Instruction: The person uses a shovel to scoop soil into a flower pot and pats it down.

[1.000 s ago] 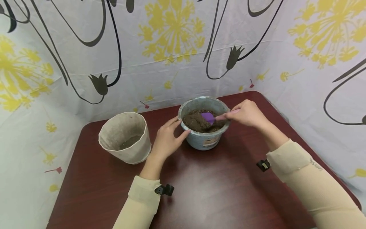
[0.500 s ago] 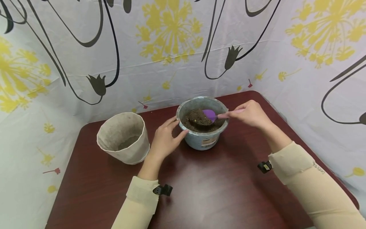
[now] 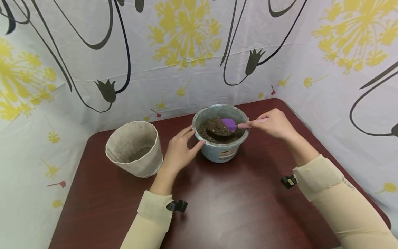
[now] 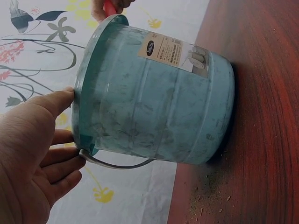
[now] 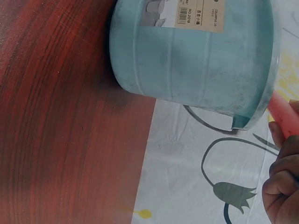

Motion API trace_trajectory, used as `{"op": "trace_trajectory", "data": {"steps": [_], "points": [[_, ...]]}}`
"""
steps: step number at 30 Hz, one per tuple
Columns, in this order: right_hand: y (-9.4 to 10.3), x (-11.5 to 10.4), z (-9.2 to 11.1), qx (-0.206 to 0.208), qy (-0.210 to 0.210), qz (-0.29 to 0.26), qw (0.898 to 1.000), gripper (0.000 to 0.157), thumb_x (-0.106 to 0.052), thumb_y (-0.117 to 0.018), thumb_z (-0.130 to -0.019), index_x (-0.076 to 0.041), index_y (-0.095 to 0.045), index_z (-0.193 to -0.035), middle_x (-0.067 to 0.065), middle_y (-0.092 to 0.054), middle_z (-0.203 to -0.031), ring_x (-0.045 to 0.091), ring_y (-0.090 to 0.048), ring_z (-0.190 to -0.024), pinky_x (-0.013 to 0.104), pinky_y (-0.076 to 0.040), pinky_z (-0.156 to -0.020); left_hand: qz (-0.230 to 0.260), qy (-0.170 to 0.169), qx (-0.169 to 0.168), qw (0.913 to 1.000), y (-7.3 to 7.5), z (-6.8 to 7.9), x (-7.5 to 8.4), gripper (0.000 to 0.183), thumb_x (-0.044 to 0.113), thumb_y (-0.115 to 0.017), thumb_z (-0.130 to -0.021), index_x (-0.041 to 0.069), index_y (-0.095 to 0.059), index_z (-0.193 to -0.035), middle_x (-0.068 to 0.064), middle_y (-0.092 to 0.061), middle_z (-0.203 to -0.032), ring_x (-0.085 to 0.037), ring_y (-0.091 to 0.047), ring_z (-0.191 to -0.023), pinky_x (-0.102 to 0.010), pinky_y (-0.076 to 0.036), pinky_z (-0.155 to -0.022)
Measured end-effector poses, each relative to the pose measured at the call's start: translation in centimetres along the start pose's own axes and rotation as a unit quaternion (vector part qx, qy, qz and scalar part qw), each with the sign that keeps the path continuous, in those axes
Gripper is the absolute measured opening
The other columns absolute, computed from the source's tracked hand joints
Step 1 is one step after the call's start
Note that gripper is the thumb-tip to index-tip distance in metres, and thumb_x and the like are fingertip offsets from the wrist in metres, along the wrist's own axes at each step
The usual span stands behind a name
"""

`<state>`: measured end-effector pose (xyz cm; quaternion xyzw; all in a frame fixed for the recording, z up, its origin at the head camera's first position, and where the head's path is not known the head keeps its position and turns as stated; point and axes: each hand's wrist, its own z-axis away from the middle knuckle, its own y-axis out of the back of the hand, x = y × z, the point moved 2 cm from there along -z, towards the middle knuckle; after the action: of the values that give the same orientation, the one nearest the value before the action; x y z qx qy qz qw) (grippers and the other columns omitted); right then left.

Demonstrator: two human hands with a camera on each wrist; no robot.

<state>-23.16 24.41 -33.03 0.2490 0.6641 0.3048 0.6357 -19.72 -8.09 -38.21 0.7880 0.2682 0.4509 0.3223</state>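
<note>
A blue-green bucket (image 3: 217,153) stands on the table with dark soil (image 3: 234,139) inside. My left hand (image 3: 179,150) rests against its left rim, thumb and fingertips touching; in the left wrist view these fingers (image 4: 63,163) look relaxed, not wrapped round the rim. With my right hand (image 3: 275,123) I grip the pink handle (image 3: 253,123) of a garden trowel, seen from the side in the right wrist view (image 5: 282,112). The trowel's purple blade (image 3: 229,123) is inside the bucket, bearing a heap of soil (image 3: 217,127); its front part is covered.
A whitish planter pot (image 3: 144,166) with some soil at its bottom stands left of the bucket, close to my left forearm. The bucket's wire handle (image 4: 119,165) hangs down. Soil crumbs (image 4: 210,196) lie on the dark red table (image 3: 217,207). A patterned cloth (image 3: 186,79) borders the table.
The trowel has shifted slightly right and its heap of soil now stands out above the rest. My left hand stays at the rim; little differs over the last half second.
</note>
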Motion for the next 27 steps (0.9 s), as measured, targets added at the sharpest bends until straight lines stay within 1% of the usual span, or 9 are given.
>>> {"op": "trace_trajectory", "data": {"steps": [1, 5, 8, 10, 12, 17, 20, 24, 27], "points": [[0.0, 0.0, 0.0, 0.001, -0.001, 0.000, 1.000, 0.038, -0.042, -0.077, -0.087, -0.013, -0.076, -0.063, -0.013, -0.049, -0.049, 0.005, -0.020, -0.055, 0.027, -0.020, -0.045, -0.001, -0.001, 0.000, 1.0000, 0.0, 0.0, 0.0, 0.060, 0.045, -0.073, -0.093, 0.001, -0.066, -0.133, -0.010, -0.058, -0.144, -0.028, -0.058, -0.129, -0.044, -0.047, -0.107], [0.1, 0.0, 0.0, -0.002, -0.003, -0.007, 1.000, 0.036, -0.042, -0.078, -0.087, -0.014, -0.078, -0.065, -0.008, -0.066, -0.057, 0.004, -0.022, -0.055, 0.027, -0.021, -0.046, -0.003, 0.000, -0.001, 1.0000, 0.1, 0.0, 0.0, 0.060, 0.045, -0.072, -0.093, 0.001, -0.066, -0.133, -0.010, -0.058, -0.144, -0.028, -0.058, -0.129, -0.044, -0.047, -0.107], [0.2, -0.1, 0.0, -0.007, -0.002, -0.015, 1.000, 0.034, -0.043, -0.077, -0.088, -0.015, -0.080, -0.069, -0.007, -0.074, -0.069, 0.003, -0.023, -0.055, 0.028, -0.022, -0.046, -0.006, -0.001, -0.002, 1.0000, 0.1, -0.1, 0.1, 0.060, 0.045, -0.072, -0.093, 0.001, -0.066, -0.133, -0.010, -0.058, -0.144, -0.028, -0.058, -0.130, -0.044, -0.046, -0.107], [0.3, -0.1, 0.0, -0.008, 0.000, -0.017, 1.000, 0.034, -0.044, -0.077, -0.088, -0.015, -0.082, -0.071, -0.008, -0.076, -0.075, 0.003, -0.023, -0.055, 0.028, -0.022, -0.046, -0.008, -0.001, -0.004, 1.0000, 0.2, -0.1, 0.1, 0.060, 0.045, -0.072, -0.093, 0.001, -0.065, -0.133, -0.010, -0.058, -0.144, -0.028, -0.057, -0.130, -0.044, -0.046, -0.108], [0.5, -0.1, 0.0, -0.007, 0.003, -0.018, 1.000, 0.032, -0.045, -0.077, -0.088, -0.017, -0.083, -0.075, -0.011, -0.076, -0.081, 0.002, -0.027, -0.056, 0.029, -0.025, -0.047, -0.010, -0.002, -0.008, 0.9999, 0.3, -0.1, 0.1, 0.061, 0.045, -0.072, -0.093, 0.000, -0.065, -0.134, -0.010, -0.058, -0.144, -0.028, -0.057, -0.130, -0.044, -0.046, -0.108], [0.6, -0.1, -0.2, -0.007, 0.011, -0.018, 1.000, 0.030, -0.046, -0.076, -0.089, -0.019, -0.085, -0.081, -0.012, -0.076, -0.084, 0.003, -0.033, -0.062, 0.028, -0.033, -0.053, -0.021, 0.005, -0.020, 0.9996, 0.7, -0.1, 0.2, 0.060, 0.046, -0.070, -0.094, 0.004, -0.063, -0.137, -0.010, -0.057, -0.145, -0.028, -0.056, -0.131, -0.044, -0.045, -0.109], [0.6, -0.1, -0.3, -0.006, 0.018, -0.023, 1.000, 0.033, -0.044, -0.075, -0.091, -0.016, -0.084, -0.076, -0.011, -0.077, -0.086, 0.004, -0.026, -0.057, 0.028, -0.028, -0.048, -0.027, 0.009, -0.016, 0.9995, 1.3, 0.0, 0.2, 0.058, 0.044, -0.070, -0.095, 0.005, -0.063, -0.136, -0.011, -0.057, -0.145, -0.028, -0.056, -0.132, -0.045, -0.045, -0.109], [0.7, -0.3, -0.4, -0.009, 0.023, -0.035, 0.999, 0.043, -0.043, -0.074, -0.091, -0.010, -0.078, -0.064, -0.010, -0.077, -0.086, 0.006, -0.015, -0.054, 0.029, -0.015, -0.044, -0.036, 0.011, -0.006, 0.9993, 2.2, 0.1, -0.1, 0.055, 0.041, -0.069, -0.096, 0.005, -0.063, -0.136, -0.011, -0.057, -0.144, -0.028, -0.056, -0.131, -0.046, -0.045, -0.108], [0.8, -0.5, -0.5, -0.011, 0.023, -0.039, 0.999, 0.047, -0.044, -0.075, -0.090, -0.008, -0.075, -0.061, -0.012, -0.076, -0.084, 0.006, -0.013, -0.054, 0.028, -0.013, -0.043, -0.046, 0.013, -0.003, 0.9989, 2.8, 0.3, -0.4, 0.055, 0.041, -0.068, -0.097, 0.005, -0.062, -0.137, -0.011, -0.057, -0.145, -0.028, -0.056, -0.132, -0.046, -0.044, -0.109]]}}
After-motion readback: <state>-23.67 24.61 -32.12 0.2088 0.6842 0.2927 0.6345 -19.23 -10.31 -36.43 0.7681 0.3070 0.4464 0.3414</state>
